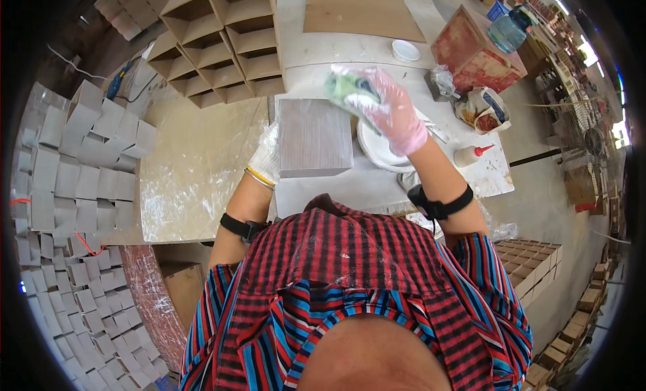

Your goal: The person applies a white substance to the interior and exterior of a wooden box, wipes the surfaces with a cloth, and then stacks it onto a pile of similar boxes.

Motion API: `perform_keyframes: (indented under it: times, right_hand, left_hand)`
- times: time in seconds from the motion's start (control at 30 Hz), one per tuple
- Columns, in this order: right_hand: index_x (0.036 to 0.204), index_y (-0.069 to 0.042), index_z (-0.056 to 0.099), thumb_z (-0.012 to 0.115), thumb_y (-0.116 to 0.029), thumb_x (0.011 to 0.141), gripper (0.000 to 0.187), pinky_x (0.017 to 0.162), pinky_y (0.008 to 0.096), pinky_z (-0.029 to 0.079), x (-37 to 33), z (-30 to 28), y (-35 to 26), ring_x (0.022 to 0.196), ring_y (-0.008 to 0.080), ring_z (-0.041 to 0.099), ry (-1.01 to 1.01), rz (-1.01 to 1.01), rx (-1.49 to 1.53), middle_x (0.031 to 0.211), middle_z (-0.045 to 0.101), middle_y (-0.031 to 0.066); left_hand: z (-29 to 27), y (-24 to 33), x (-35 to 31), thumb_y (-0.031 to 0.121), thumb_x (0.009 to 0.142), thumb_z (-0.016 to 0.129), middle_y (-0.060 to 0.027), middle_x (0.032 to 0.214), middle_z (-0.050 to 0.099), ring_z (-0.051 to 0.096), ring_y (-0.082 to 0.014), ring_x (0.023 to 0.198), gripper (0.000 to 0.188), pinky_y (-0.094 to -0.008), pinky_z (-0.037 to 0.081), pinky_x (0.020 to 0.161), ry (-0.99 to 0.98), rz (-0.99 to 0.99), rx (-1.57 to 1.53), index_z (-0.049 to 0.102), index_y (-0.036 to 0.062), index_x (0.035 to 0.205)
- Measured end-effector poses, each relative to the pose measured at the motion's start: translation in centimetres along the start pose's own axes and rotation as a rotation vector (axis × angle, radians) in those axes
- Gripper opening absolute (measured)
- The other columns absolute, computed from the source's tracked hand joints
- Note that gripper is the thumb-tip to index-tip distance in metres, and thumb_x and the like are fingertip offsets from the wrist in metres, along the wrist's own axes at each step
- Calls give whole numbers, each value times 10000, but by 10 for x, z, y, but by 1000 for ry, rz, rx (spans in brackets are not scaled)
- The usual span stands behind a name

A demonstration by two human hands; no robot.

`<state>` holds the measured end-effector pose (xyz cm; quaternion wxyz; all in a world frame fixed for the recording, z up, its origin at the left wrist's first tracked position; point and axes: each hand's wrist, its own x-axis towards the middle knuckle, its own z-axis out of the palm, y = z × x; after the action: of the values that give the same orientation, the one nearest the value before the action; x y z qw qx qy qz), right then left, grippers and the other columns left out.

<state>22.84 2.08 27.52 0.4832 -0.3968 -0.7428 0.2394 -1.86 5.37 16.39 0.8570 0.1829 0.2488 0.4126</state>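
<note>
A square box (315, 137) with a streaky grey top stands in front of me on the white work table. My left hand (268, 154), in a white knit glove with a yellow cuff, holds the box at its left side; most of its fingers are hidden. My right hand (396, 112), in a pink glove smeared with white, is raised above the box's far right corner. It is closed around a green sponge (344, 90) coated with white paste. Below that hand, right of the box, sits a white round dish (377, 151), partly covered by my wrist.
A brown compartment box (225, 41) stands far left. Grey boxes (84, 189) are stacked at left beside a stained board (195, 169). To the right are a white bottle with red tip (471, 154), a small white bowl (406, 51), a tub (486, 110) and a red box (471, 51).
</note>
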Motion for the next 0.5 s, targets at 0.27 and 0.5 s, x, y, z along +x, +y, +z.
perform_keyframes:
  times: [0.27,0.5]
  right_hand:
    - [1347,-150,537,706,-197,794,581,842,412,482,-18,13,-49,968,304,601,-448,-397,-142,1107,631,104]
    - [1312,-169,558,729,-160,738,599,843,422,482,-26,14,-31,951,324,596,-340,-362,-186,1075,632,91]
  left_hand:
    - [11,10,-1,389,1011,370,-149,1212,603,596,-299,1079,463,-418,499,940,-40,-65,33,534,38,1265]
    - [6,13,5,378,997,415,-151,1195,609,608,-296,1058,442,-420,511,925,-33,-54,-12,542,37,1249]
